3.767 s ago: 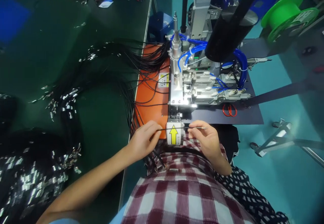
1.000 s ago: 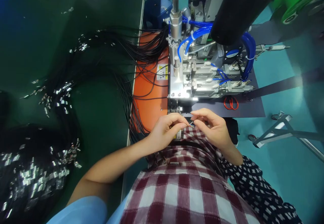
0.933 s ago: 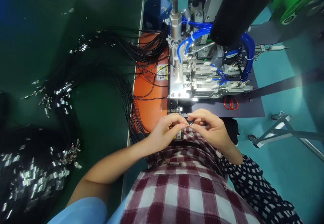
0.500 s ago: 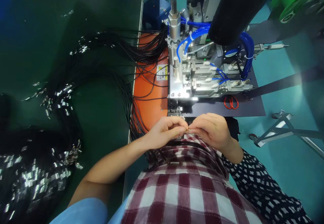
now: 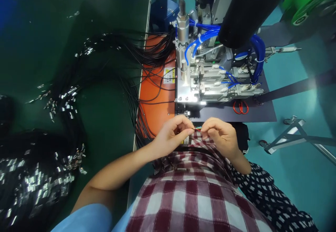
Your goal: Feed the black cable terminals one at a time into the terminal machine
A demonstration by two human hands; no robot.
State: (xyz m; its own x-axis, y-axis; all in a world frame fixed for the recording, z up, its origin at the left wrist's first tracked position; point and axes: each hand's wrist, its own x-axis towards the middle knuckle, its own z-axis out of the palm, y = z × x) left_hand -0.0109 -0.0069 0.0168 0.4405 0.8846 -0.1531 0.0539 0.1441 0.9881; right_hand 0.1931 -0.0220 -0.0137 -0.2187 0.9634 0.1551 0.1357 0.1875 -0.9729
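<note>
Between my two hands runs a short bundle of thin coloured wires [image 5: 197, 129], with red and green strands showing. My left hand [image 5: 174, 134] pinches the wires between thumb and forefinger, at the end of a black cable. Just to the right, my right hand [image 5: 220, 134] has its thumb and fingers closed near the free ends of the wires; its fingertips partly cover them. Both hands are in front of the checked apron [image 5: 189, 197], below the front edge of the metal machine [image 5: 186, 88]. Part of the black cable is hidden by my left hand.
Black cables [image 5: 157, 51] lie across the orange base plate [image 5: 157, 116] into the machine. More cable bundles with shiny ends [image 5: 39, 183] cover the dark green table [image 5: 105, 109]. Red-handled scissors [image 5: 240, 107] lie on the grey plate. A wheeled metal stand [image 5: 296, 130] is at right.
My right hand has drawn slightly away from my left and its fingers have shifted, so the coloured wires now show between them. My left hand keeps its pinch. The view has shifted slightly.
</note>
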